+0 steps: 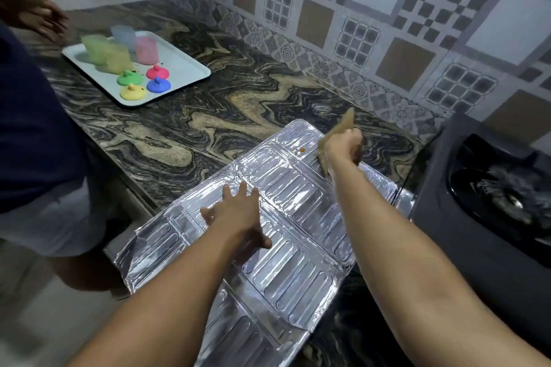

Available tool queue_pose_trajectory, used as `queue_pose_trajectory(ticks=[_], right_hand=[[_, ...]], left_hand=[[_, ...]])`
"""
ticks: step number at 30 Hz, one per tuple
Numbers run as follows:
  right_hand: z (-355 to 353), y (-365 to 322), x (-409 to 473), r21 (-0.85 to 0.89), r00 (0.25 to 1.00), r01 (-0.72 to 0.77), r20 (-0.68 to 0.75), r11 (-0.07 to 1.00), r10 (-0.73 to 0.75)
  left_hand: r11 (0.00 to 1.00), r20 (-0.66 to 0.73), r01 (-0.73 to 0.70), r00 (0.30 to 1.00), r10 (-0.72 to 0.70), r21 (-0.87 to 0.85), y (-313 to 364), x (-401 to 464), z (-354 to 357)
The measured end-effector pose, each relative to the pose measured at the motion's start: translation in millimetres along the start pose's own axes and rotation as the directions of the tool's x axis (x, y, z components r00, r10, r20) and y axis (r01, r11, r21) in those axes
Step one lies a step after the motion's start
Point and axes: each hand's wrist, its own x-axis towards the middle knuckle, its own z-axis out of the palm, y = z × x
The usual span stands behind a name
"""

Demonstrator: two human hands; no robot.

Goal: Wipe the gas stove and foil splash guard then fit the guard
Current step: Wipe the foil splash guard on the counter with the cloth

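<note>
The silver foil splash guard (286, 197) lies flat on the marble counter, hanging over its front edge. My left hand (238, 213) rests flat on the guard's middle, fingers spread. My right hand (343, 146) is at the guard's far corner, closed on a tan cloth (344, 125) that sticks up from the fist. A small orange speck (302, 150) sits on the foil just left of that hand. The dark gas stove (489, 197) stands at the right, its black burner partly visible.
A white tray (190, 68) with coloured plastic cups and lids sits at the counter's back left. Another person in a dark shirt (35, 128) stands at the left, a hand near the tray. A tiled wall runs behind the counter.
</note>
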Motion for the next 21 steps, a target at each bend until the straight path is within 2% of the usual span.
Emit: queue_pose_trajectory(ticks=[2,3,4,5,7,9,10,12,13,14,17,19,21], right_hand=[[6,-6,0,-0.113,0.974,0.077,0.221,0.991,-0.051],[7,-5,-1,-0.159,0.938,0.078,0.345,0.984,-0.019],[5,-2,0,-0.232,0.918,0.091,0.395,0.968,0.009],[1,1,-2,-0.361,0.92,0.134,0.392,0.923,0.02],[-8,8,0,-0.534,0.952,0.275,0.269,0.8,-0.148],[-14,7,-11,-0.511,0.93,0.364,0.146,0.779,-0.338],[-15,8,-19,-0.517,0.893,0.434,0.14,0.738,-0.428],[-14,18,-35,-0.59,0.83,0.543,0.27,0.598,-0.488],[-11,27,-43,-0.626,0.821,0.564,0.355,0.538,-0.447],[-8,36,-50,-0.67,0.843,0.538,0.422,0.512,-0.333],[3,61,-51,-0.828,0.899,0.384,0.437,0.409,0.041],[12,69,-45,-0.855,0.895,0.369,0.432,0.365,0.108],[18,72,-42,-0.858,0.889,0.395,0.447,0.33,0.097]], left_hand=[[1.0,-0.004,-0.015,1.0,0.015,-0.008,0,-3,-1],[1.0,-0.001,-0.01,1.0,0.01,0.0,0,-4,-2],[1.0,0.007,-0.004,1.0,0.004,-0.002,0,-5,-3],[1.0,0.007,-0.003,1.0,0.003,-0.005,1,-6,-4],[1.0,0.023,0.006,1.0,-0.006,-0.011,3,-7,-7],[1.0,0.029,0.007,1.0,-0.007,-0.001,3,-7,-7],[1.0,0.025,0.009,1.0,-0.009,0.003,3,-7,-7],[1.0,0.005,0.02,1.0,-0.02,0.01,4,-8,-8],[1.0,-0.024,0.019,1.0,-0.018,0.023,4,-8,-8],[0.999,-0.062,0.016,0.998,-0.014,0.037,4,-7,-8],[0.998,-0.07,0.035,0.997,-0.031,0.06,2,2,-11],[0.998,-0.011,0.055,0.998,-0.055,0.038,-3,8,-10],[0.997,0.033,0.063,0.997,-0.065,0.036,-5,13,-8]])
